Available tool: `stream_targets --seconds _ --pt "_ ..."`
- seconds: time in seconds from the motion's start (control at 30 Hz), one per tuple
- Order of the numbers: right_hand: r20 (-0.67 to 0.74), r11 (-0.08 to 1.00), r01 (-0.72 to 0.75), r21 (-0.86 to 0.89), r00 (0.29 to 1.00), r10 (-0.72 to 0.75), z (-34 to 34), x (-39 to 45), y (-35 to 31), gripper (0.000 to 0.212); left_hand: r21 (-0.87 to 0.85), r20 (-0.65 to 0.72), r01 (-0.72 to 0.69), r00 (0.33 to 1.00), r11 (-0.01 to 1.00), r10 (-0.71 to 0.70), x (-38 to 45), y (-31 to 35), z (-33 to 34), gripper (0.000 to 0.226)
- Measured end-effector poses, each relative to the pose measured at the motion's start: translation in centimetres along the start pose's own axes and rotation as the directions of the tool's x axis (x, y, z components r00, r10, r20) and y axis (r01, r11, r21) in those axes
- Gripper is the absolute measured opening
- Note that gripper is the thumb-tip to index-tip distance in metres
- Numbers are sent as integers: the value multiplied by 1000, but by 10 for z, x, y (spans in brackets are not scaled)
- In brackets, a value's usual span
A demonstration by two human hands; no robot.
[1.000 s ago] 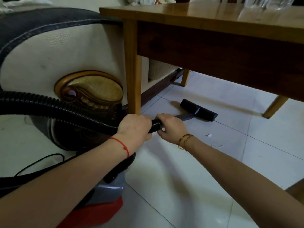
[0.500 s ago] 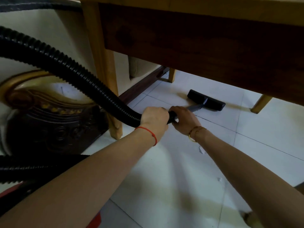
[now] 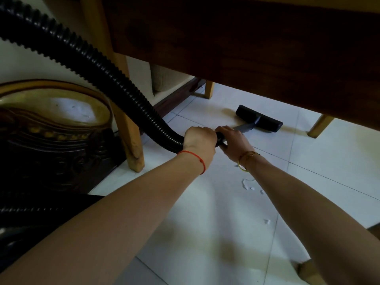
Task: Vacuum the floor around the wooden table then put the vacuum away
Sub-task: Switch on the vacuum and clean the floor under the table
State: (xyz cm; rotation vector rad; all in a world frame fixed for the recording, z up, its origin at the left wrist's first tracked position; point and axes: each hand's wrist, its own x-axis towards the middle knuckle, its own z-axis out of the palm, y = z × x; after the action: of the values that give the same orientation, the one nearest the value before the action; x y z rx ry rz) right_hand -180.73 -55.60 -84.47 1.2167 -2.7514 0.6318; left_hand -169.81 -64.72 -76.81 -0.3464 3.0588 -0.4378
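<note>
A black ribbed vacuum hose (image 3: 107, 79) arcs down from the upper left to my hands. My left hand (image 3: 198, 141) grips the hose end, a red string on its wrist. Right beside it my right hand (image 3: 233, 144), with a gold bangle, grips the grey wand (image 3: 244, 127). The wand leads to the flat black floor nozzle (image 3: 259, 118), which lies on the white tiled floor (image 3: 205, 223) under the wooden table (image 3: 246, 48). The vacuum body is out of view.
A table leg (image 3: 129, 130) stands just left of my hands; two more legs (image 3: 319, 125) stand farther back. A cream sofa arm with dark carved gilt trim (image 3: 53, 128) fills the left. Small white scraps (image 3: 246, 184) lie on the tiles near my right forearm.
My view has dropped lower under the table and moved forward. The nozzle has slid further under the table and slightly right. The hose now arcs high at the left; both hands keep their grip.
</note>
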Motion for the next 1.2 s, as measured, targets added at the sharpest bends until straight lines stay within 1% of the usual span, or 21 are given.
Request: stream_targets --seconds 0.1,0.23,0.47,0.6,0.7,0.83,0.97,1.07,1.2 --pt "21 999 29 13 999 -29 4 1 -18 29 2 -5 -2 1000 1000 2 -14 -15 1 26" --pt "47 993 107 51 993 -109 13 1 -57 27 13 12 35 999 999 -35 -44 -46 0 27" --pt "57 971 203 128 976 -212 27 -4 -135 26 103 66 95 993 990 -102 -101 -98 -5 31" --pt "44 962 251 105 965 -257 31 -11 -163 26 114 93 111 988 987 -122 -125 -118 -7 34" --pt "30 953 294 75 955 -297 35 -17 -178 26 128 78 120 988 984 -131 -141 -130 -6 34" --pt "18 943 333 9 943 -333 39 -19 -183 21 112 95 142 984 983 -153 -149 -132 -3 33" --pt "7 949 315 -14 949 -315 41 -12 -173 19 99 87 147 984 984 -156 -136 -127 -1 34" --pt "3 962 271 5 962 -271 44 2 -156 20 116 76 127 988 985 -136 -113 -122 4 31" --pt "48 967 250 43 967 -252 40 28 -127 23 130 50 107 992 986 -115 -73 -113 10 26"
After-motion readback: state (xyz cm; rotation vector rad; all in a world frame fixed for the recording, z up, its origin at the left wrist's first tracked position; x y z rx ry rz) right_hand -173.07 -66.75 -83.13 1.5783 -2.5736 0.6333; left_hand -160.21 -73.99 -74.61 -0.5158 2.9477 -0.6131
